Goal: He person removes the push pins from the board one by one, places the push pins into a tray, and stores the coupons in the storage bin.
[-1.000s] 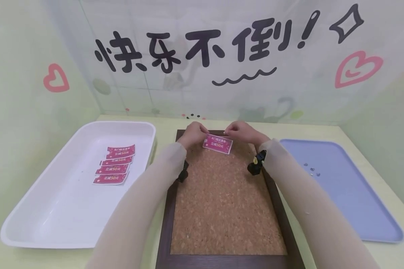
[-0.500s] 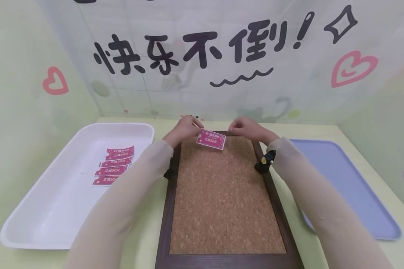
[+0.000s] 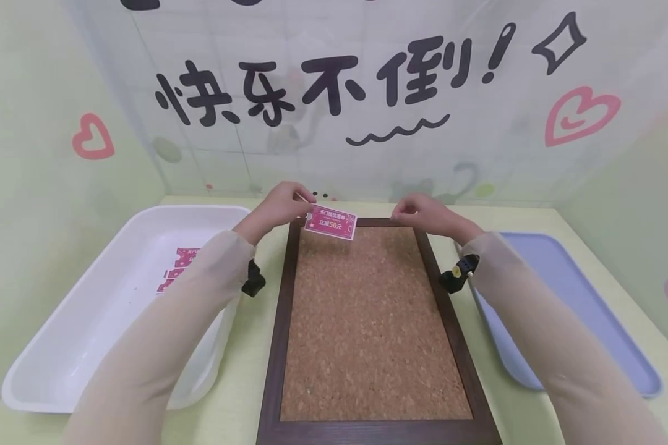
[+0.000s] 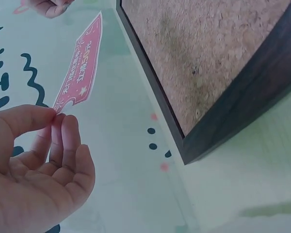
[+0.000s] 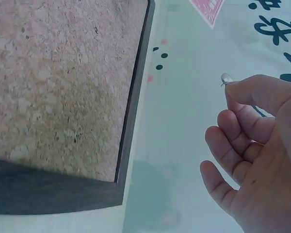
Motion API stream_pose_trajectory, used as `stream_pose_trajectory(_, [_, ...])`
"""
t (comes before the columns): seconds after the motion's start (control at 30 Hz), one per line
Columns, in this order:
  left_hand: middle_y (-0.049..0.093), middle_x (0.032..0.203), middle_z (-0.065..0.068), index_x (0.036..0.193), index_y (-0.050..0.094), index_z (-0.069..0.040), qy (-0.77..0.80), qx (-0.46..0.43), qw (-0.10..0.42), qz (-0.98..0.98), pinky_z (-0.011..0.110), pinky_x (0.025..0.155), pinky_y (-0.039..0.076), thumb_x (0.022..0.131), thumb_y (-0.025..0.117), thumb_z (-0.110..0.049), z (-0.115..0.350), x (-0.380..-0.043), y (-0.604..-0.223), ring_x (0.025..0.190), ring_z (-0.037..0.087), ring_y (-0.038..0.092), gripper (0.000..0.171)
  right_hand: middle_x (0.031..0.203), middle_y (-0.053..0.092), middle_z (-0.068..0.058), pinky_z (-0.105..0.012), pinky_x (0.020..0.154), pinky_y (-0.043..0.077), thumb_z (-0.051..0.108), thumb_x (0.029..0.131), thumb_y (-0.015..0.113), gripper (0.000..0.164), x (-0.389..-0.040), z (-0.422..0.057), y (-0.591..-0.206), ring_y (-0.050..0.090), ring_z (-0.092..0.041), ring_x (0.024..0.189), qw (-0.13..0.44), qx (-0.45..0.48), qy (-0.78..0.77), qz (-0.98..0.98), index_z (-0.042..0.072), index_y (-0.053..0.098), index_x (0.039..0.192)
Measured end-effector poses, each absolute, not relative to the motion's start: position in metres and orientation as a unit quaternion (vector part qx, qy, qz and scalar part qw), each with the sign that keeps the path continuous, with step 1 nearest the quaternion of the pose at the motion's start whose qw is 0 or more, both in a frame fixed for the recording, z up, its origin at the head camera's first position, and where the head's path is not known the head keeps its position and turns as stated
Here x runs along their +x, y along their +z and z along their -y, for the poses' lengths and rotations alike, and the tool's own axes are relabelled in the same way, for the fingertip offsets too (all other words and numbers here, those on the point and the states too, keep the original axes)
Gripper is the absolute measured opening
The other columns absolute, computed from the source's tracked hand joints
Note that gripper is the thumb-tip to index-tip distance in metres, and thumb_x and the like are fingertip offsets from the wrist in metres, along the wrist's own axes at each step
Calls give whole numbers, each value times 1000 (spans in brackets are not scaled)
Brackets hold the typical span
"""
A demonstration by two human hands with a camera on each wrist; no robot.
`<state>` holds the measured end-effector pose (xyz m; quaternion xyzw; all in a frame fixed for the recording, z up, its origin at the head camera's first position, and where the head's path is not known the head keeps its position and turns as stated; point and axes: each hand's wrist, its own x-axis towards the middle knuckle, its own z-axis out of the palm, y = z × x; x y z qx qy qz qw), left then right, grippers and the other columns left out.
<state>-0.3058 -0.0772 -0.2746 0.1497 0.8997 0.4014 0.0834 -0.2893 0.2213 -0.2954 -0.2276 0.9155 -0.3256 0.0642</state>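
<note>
My left hand pinches a pink printed coupon by one end, between thumb and forefinger. The coupon is held over the far left corner of a framed corkboard; in the left wrist view the coupon slants away from the fingertips. Above the board's far right corner is my right hand. In the right wrist view, its thumb and forefinger pinch a small metal thumbtack, whose point sticks out. The tack is too small to make out in the head view.
On the left stands a white tray with several more pink coupons, partly hidden by my left sleeve. A blue tray lies right of the board, partly behind my right forearm. A printed backdrop rises behind the table.
My left hand has moved left with the coupon, away from the board's middle. My right hand has shifted right, so the two hands are farther apart.
</note>
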Motion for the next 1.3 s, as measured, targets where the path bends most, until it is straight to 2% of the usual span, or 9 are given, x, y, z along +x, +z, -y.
stream_pose_trajectory(0.2, [62,96,19,105,60,3,407,167,76,-895,30,69,45,87,53,-10,91,-298,-268,84,27,62,23,95,61,-17,-44,82,40,12,93,52,21,-277,-228,-289,53,-27,92,55,-230,-306,-922,-6,62,97])
stream_pose_trajectory(0.33, [61,103,19,104,60,5,405,175,73,-894,30,70,43,87,53,-9,97,-292,-263,84,28,62,22,95,61,-15,-43,81,40,11,92,52,19,-269,-237,-287,54,-26,91,46,-222,-297,-928,-4,62,96])
stream_pose_trajectory(0.57, [61,92,17,103,60,1,384,168,64,-906,30,68,42,88,54,-11,113,-286,-261,83,25,60,21,95,61,-14,-44,81,41,11,93,53,19,-260,-251,-285,54,-26,89,43,-229,-301,-925,-5,61,98])
stream_pose_trajectory(0.77, [60,94,17,105,59,-1,381,159,65,-909,34,70,42,89,55,-13,130,-276,-256,86,27,58,21,95,59,-13,-43,78,42,10,93,51,19,-259,-262,-287,53,-26,89,37,-235,-294,-926,-6,61,97])
stream_pose_trajectory(1.07, [60,98,18,109,58,0,361,154,65,-917,39,76,45,90,55,-16,154,-260,-244,91,29,56,24,95,62,-11,-40,77,43,9,92,53,16,-245,-279,-286,55,-24,88,31,-205,-284,-936,-4,63,95])
stream_pose_trajectory(1.3, [58,102,18,112,57,-3,340,137,57,-929,34,70,45,91,55,-17,174,-252,-239,90,27,53,25,93,62,-12,-32,75,43,8,91,54,15,-240,-296,-290,53,-19,85,16,-199,-277,-940,-4,63,95])
